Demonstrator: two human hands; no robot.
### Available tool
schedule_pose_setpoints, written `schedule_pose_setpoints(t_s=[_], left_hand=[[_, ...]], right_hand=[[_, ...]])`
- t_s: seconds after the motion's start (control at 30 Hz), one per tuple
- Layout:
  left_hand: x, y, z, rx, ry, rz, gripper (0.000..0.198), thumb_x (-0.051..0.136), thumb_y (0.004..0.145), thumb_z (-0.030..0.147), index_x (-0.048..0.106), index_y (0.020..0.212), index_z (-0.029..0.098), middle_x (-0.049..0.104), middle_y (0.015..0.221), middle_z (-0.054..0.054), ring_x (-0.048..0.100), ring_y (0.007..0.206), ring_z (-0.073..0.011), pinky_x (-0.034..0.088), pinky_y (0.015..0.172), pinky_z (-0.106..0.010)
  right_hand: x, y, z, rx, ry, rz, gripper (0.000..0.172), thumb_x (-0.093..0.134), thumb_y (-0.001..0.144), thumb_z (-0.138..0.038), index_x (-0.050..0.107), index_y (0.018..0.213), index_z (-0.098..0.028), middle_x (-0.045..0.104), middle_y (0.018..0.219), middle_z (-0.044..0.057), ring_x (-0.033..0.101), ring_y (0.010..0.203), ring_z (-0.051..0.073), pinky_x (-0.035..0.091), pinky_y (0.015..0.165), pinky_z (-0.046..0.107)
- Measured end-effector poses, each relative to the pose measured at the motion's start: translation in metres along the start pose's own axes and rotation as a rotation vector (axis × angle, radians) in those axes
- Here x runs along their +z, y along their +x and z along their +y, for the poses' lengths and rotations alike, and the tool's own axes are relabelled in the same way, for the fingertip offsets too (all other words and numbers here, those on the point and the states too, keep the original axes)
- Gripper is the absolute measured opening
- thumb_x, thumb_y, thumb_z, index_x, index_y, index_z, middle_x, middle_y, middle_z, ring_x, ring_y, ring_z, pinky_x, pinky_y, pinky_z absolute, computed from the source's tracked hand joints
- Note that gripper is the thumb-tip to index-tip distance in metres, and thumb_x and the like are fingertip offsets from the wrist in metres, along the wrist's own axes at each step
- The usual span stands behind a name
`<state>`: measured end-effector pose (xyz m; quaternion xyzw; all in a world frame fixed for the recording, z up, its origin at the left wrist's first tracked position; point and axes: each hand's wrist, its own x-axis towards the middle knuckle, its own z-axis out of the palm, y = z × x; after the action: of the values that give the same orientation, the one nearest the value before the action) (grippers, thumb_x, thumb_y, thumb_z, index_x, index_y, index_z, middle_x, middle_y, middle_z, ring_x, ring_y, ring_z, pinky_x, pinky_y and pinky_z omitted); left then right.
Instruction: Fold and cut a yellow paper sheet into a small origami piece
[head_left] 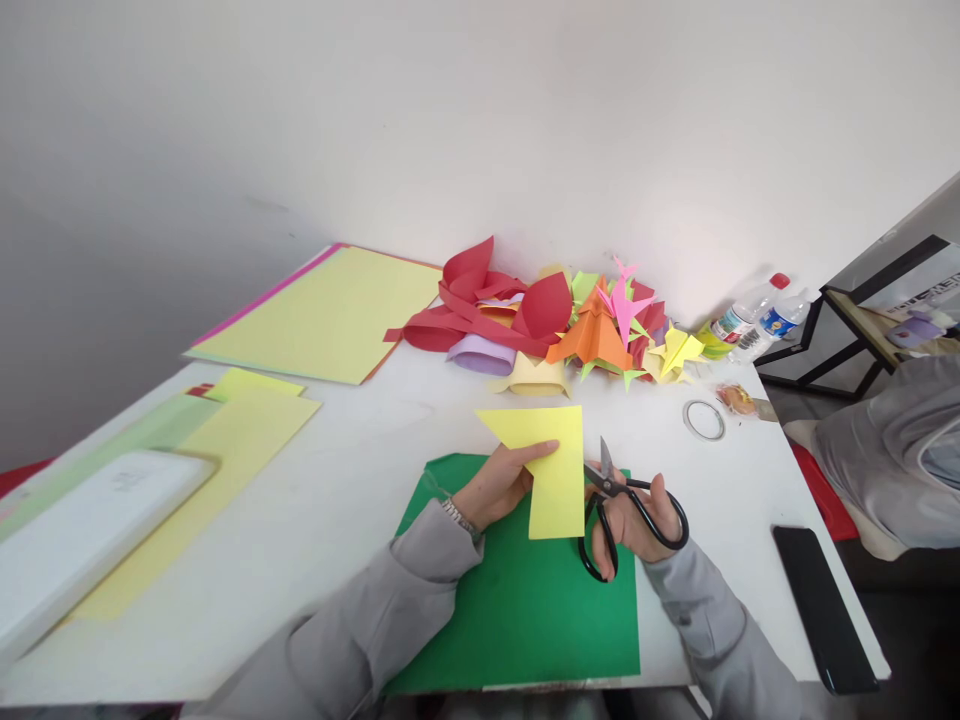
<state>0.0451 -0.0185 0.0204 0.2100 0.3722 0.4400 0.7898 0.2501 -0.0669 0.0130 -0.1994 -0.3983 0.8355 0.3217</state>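
My left hand pinches a yellow paper piece and holds it upright above a green sheet lying on the white table. My right hand grips black scissors with fingers through the loops. The blades are slightly apart and point at the right edge of the yellow paper.
A heap of folded coloured paper shapes lies at the back. Large yellow sheets and a white box sit on the left. A tape roll, two bottles and a black phone are at the right, beside another person's grey sleeve.
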Motion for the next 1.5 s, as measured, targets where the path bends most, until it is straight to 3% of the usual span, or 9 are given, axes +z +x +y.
schedule_pose_setpoints(t_s=[0.23,0.47,0.63,0.97,1.5], left_hand=[[0.003,-0.002,0.001,-0.042,-0.009,0.006,0.039,0.072,0.071,0.013,0.064,0.109,0.011,0.073,0.098,-0.013,0.070,0.077,-0.0239,0.058,0.066,-0.032],[0.004,-0.003,-0.010,0.005,0.048,-0.016,0.045,0.075,0.070,0.022,0.062,0.113,0.012,0.070,0.107,-0.015,0.069,0.083,-0.0258,0.058,0.067,-0.034],[0.008,-0.007,-0.019,0.003,0.058,-0.052,0.045,0.074,0.072,0.029,0.062,0.112,0.011,0.069,0.109,-0.017,0.068,0.089,-0.0279,0.057,0.069,-0.035],[0.014,-0.011,-0.021,0.038,0.010,-0.010,0.046,0.074,0.072,0.030,0.062,0.112,0.012,0.068,0.112,-0.016,0.067,0.093,-0.0289,0.057,0.074,-0.037],[0.015,-0.012,-0.021,0.058,0.000,0.000,0.042,0.072,0.074,0.025,0.063,0.112,0.011,0.071,0.106,-0.015,0.068,0.090,-0.0280,0.058,0.073,-0.036]], right_hand=[[0.000,0.001,-0.001,-0.024,0.037,-0.024,0.086,0.039,0.071,-0.082,0.031,0.139,-0.031,0.059,0.119,0.016,0.062,0.050,0.016,0.043,0.036,0.025],[0.005,0.004,-0.003,-0.034,0.092,0.017,0.089,0.039,0.069,-0.083,0.028,0.140,-0.030,0.057,0.122,0.016,0.060,0.054,0.016,0.043,0.034,0.024],[0.008,0.005,-0.003,-0.024,0.131,0.038,0.095,0.041,0.067,-0.084,0.021,0.142,-0.030,0.061,0.114,0.015,0.060,0.059,0.018,0.044,0.036,0.024],[0.010,0.006,-0.001,-0.015,0.083,0.168,0.098,0.026,0.066,-0.089,0.029,0.139,-0.023,0.067,0.089,0.011,0.061,0.060,0.021,0.045,0.042,0.028],[0.014,0.007,0.001,-0.085,0.122,0.208,0.098,0.039,0.065,-0.086,0.030,0.140,-0.025,0.061,0.111,0.013,0.063,0.077,0.024,0.049,0.053,0.033]])
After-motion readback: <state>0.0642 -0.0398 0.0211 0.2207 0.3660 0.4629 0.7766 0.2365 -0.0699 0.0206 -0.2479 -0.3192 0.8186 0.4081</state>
